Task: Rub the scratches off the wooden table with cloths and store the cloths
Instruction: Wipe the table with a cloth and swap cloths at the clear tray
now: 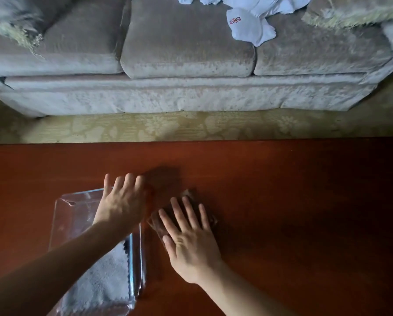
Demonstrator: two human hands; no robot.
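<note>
The reddish wooden table (282, 190) fills the lower half of the head view. My right hand (188, 236) lies flat, fingers spread, on a folded brown cloth (191, 195) near the table's middle; the fingers are not curled around it. My left hand (122, 199) hovers, fingers apart, over the far right corner of a clear glass tray (63, 215), its fingertips at a dark patch (163, 179) on the wood. I cannot tell whether that patch is cloth or shadow. A grey fluffy cloth (104, 283) lies in the tray's near end, partly under my left forearm.
Beyond the table's far edge runs a strip of patterned carpet (168, 128), then a grey sofa (186, 53). White fabric with a red mark (247, 28) lies on the sofa seat, with fringed cushions at both ends.
</note>
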